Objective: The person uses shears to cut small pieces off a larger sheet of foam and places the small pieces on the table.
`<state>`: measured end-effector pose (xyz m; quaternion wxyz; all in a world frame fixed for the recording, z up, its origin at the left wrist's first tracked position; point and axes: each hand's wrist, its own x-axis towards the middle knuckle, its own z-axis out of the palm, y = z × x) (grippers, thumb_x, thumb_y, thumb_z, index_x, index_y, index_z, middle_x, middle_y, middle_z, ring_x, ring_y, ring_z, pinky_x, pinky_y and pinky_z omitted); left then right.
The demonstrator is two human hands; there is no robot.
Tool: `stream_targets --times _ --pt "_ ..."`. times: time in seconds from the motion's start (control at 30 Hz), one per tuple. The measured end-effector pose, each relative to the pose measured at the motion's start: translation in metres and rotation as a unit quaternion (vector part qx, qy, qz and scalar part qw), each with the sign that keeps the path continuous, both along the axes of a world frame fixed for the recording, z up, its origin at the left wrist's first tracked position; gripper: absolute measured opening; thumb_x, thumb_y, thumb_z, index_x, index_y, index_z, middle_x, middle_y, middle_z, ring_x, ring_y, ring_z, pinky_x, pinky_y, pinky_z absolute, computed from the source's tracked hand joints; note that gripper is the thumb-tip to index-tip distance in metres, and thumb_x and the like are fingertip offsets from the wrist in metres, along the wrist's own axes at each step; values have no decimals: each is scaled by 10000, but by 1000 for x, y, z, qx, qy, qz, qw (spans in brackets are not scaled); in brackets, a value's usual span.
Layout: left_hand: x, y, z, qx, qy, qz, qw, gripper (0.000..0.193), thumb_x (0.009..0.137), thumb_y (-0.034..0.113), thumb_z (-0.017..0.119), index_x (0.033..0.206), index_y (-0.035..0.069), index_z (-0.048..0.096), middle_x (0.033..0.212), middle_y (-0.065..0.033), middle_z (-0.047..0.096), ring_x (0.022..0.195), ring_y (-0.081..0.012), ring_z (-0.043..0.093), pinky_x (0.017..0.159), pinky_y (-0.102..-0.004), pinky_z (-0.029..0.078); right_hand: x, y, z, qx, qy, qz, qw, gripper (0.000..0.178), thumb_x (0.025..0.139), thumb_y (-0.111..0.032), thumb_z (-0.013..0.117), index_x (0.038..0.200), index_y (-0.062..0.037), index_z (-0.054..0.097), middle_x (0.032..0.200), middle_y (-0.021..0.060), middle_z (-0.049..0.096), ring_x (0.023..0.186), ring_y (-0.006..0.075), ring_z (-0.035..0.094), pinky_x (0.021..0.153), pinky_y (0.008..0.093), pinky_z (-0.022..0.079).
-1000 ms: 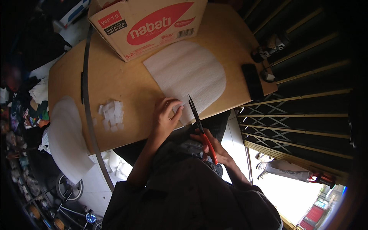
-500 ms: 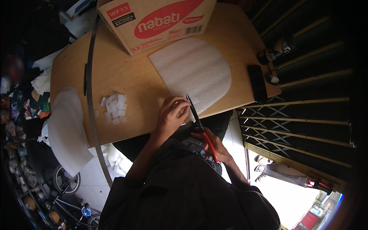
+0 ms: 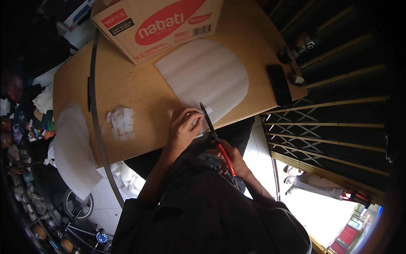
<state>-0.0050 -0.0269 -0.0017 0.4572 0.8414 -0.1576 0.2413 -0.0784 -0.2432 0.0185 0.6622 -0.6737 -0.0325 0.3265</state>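
Observation:
My right hand (image 3: 230, 156) is wrapped round the red handles of a pair of scissors (image 3: 209, 122), whose dark blades point up and away. Against the blades, my left hand (image 3: 182, 129) pinches a thin white strip, mostly hidden by the fingers. A small pale end of the strip (image 3: 209, 110) shows on the far side of the blades. Both hands are over the table's near edge, by the lower corner of a white foam sheet (image 3: 207, 70) with one rounded end. Left of my left hand lies a loose pile of small white cut pieces (image 3: 122, 122).
A cardboard box (image 3: 165, 27) stands at the back of the wooden table (image 3: 139, 80). A black phone (image 3: 279, 84) lies at the right edge near a dark can-like container (image 3: 298, 46). Another white foam sheet (image 3: 72, 148) hangs over the left edge. A metal folding gate (image 3: 330, 131) is at right.
The view has shifted slightly, so the box, table and foam sheet appear further left. The scissor blades look closer together than before. Both hands keep their hold.

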Motion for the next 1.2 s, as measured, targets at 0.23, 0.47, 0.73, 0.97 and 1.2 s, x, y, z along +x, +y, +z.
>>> stream_targets --times 0.23,0.47,0.73,0.97,1.2 --pt "-2 26 8 53 -3 69 996 211 761 12 756 929 107 671 965 -32 682 910 -249 622 827 -379 449 -2 -3 -2 7 -6 4 1000 695 934 -465 632 1347 33 377 1220 202 651 632 189 694 511 280 571" --pt "-13 129 21 193 6 275 942 209 804 8 694 991 101 688 1049 -57 692 991 -289 603 902 -425 441 1 -9 4 -1 -42 33 999 937 879 -706 546 1364 66 330 1322 231 600 646 214 691 628 321 578" --pt "0 75 43 116 29 226 967 221 837 12 662 1051 63 679 1067 -105 682 1018 -325 597 913 -437 447 8 -20 11 -47 -98 0 994 938 878 -649 610 1416 80 367 1178 193 684 650 206 691 669 321 554" --pt "20 -27 30 209 57 -55 975 386 851 177 713 1220 87 643 1261 -82 587 1107 -297 526 967 -456 380 11 -41 15 -95 -108 -65 987 864 890 -564 657 1397 87 401 995 154 735 823 255 727 728 333 555" --pt "26 -33 11 168 24 -51 984 206 789 71 741 985 117 698 1059 -8 636 988 -265 562 902 -437 407 9 -51 17 -146 -116 -103 977 749 840 -383 779 1367 50 469 894 148 728 822 277 732 736 348 555"
